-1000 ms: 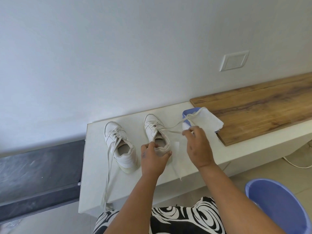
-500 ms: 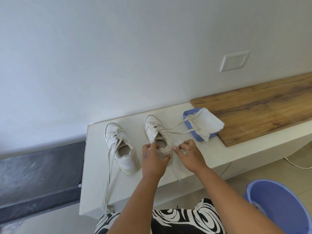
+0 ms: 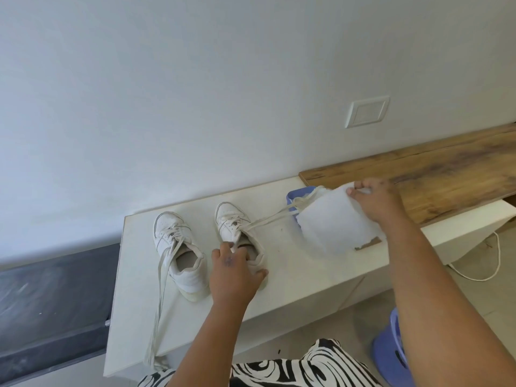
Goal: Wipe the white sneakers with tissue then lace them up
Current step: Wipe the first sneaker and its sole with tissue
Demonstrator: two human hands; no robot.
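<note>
Two white sneakers stand side by side on a white bench [image 3: 293, 275], toes toward the wall. The left sneaker [image 3: 178, 247] has long loose laces trailing over the bench's front edge. My left hand [image 3: 233, 270] grips the heel of the right sneaker [image 3: 234, 227], whose laces [image 3: 268, 219] stretch right to a blue tissue box [image 3: 297, 195]. My right hand [image 3: 374, 201] pinches the top edge of a white tissue sheet [image 3: 335, 224], which hangs spread out above the bench beside the box.
A wooden board [image 3: 435, 174] lies on the bench to the right. On the floor at the lower right stands a blue bucket [image 3: 391, 356]. A white cable [image 3: 474, 272] runs under the bench. The wall, with a white switch plate [image 3: 367, 111], is close behind.
My right hand left the sneaker's heel, went right to the tissue box and lifted a tissue sheet out. My left hand stayed on the right sneaker.
</note>
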